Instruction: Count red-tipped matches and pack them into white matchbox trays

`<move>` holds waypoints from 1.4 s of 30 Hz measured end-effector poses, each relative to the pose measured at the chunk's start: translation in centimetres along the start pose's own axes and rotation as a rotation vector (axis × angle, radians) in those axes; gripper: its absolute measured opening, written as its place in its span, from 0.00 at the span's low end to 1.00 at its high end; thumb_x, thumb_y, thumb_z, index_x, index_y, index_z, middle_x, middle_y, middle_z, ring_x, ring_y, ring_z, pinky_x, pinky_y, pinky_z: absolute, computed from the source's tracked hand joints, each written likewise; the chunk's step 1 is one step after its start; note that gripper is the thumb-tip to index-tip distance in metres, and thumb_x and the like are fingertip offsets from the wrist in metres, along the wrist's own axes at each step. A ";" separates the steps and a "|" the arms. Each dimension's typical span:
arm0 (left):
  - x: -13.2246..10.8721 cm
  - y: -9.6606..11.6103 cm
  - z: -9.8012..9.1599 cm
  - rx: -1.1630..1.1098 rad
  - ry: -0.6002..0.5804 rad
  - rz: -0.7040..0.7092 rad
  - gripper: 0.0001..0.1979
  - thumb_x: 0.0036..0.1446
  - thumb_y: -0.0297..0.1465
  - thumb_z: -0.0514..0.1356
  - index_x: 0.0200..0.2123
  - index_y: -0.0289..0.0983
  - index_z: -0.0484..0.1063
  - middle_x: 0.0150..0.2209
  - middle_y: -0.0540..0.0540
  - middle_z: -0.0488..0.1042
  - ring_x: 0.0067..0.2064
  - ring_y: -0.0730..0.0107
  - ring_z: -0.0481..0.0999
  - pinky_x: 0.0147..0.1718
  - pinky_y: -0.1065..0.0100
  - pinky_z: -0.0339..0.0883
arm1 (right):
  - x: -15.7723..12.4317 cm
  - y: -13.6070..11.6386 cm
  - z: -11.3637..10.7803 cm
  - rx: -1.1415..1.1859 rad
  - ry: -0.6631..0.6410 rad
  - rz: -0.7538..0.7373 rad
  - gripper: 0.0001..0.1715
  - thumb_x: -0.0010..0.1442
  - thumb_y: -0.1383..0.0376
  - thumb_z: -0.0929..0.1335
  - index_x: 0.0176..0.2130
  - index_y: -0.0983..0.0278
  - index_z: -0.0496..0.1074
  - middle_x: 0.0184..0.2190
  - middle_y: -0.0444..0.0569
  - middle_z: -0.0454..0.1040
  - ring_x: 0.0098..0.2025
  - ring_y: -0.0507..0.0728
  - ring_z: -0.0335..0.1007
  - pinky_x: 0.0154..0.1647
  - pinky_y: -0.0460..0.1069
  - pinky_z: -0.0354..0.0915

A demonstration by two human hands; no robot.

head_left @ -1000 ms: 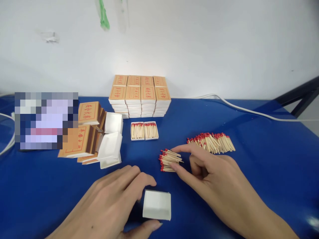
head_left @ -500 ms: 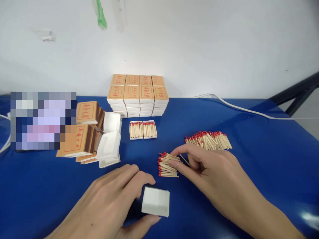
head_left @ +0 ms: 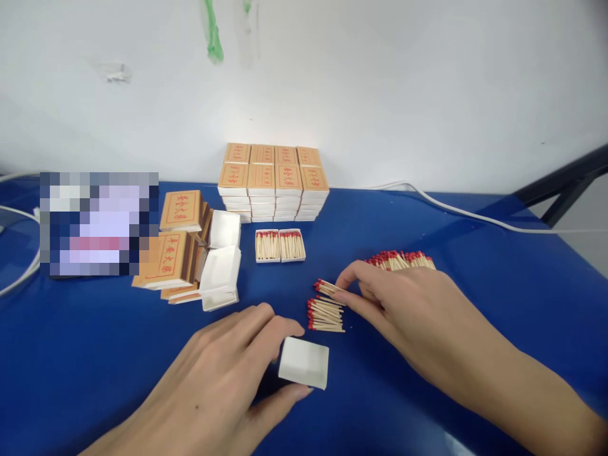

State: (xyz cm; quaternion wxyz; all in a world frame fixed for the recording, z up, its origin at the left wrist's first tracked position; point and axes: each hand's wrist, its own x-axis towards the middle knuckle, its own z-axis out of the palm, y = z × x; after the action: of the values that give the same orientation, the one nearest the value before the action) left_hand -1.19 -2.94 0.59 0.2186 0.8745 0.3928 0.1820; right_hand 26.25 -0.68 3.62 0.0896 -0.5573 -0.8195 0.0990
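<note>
My left hand (head_left: 228, 373) is curled round an empty white matchbox tray (head_left: 304, 362), thumb at its near edge and index finger by its far edge. To the right, my right hand (head_left: 403, 310) pinches a few red-tipped matches (head_left: 327, 287) between thumb and index finger. Just below these lies a small row of matches (head_left: 325, 315), heads pointing left. Behind my right hand is a larger heap of matches (head_left: 399, 260), partly covered by the hand. Two filled matchbox trays (head_left: 280, 246) sit side by side farther back.
Against the wall stands a stack of orange-topped matchboxes (head_left: 273, 180). At left are matchbox sleeves (head_left: 166, 256) and empty white trays (head_left: 220, 269), near a blurred-out device (head_left: 97, 225). A white cable (head_left: 456, 208) crosses the blue table's (head_left: 475, 253) back right.
My right hand has drawn a few matches a little away from the row, toward the back. The left hand still holds the empty tray. The whole view has shifted slightly.
</note>
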 end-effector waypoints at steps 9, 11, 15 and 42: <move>-0.1 0.1 -0.1 -0.008 -0.025 -0.005 0.19 0.67 0.31 0.72 0.55 0.46 0.71 0.43 0.54 0.76 0.39 0.66 0.83 0.35 0.63 0.75 | 0.2 0.1 0.0 -0.039 0.092 -0.031 0.16 0.81 0.55 0.66 0.42 0.56 0.78 0.23 0.38 0.77 0.20 0.53 0.68 0.25 0.51 0.55; 0.0 0.2 -0.2 -0.005 -0.019 0.001 0.18 0.66 0.31 0.73 0.54 0.46 0.71 0.42 0.54 0.76 0.39 0.66 0.83 0.33 0.64 0.75 | 0.1 0.0 -0.3 -0.025 0.110 -0.036 0.18 0.82 0.52 0.65 0.42 0.55 0.78 0.23 0.37 0.77 0.19 0.53 0.66 0.24 0.51 0.54; 0.1 0.3 -0.3 -0.006 0.005 -0.004 0.18 0.65 0.31 0.73 0.54 0.45 0.72 0.42 0.53 0.76 0.39 0.67 0.83 0.28 0.67 0.71 | -0.7 -1.0 -1.1 0.076 0.115 -0.035 0.18 0.82 0.53 0.65 0.43 0.55 0.78 0.25 0.38 0.80 0.21 0.52 0.70 0.24 0.50 0.57; 0.0 0.6 0.1 -0.068 0.009 -0.062 0.08 0.70 0.33 0.69 0.44 0.43 0.72 0.40 0.52 0.76 0.39 0.65 0.81 0.32 0.65 0.72 | -2.5 -5.0 1.1 -0.036 -0.028 -0.213 0.12 0.76 0.65 0.66 0.38 0.57 0.75 0.25 0.41 0.78 0.21 0.53 0.72 0.22 0.53 0.53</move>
State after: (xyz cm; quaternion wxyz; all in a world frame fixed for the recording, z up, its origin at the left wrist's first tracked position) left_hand -0.81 -3.30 0.83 0.2520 0.8531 0.4145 0.1922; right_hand 22.36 -4.87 3.82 0.0778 -0.4672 -0.8769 0.0820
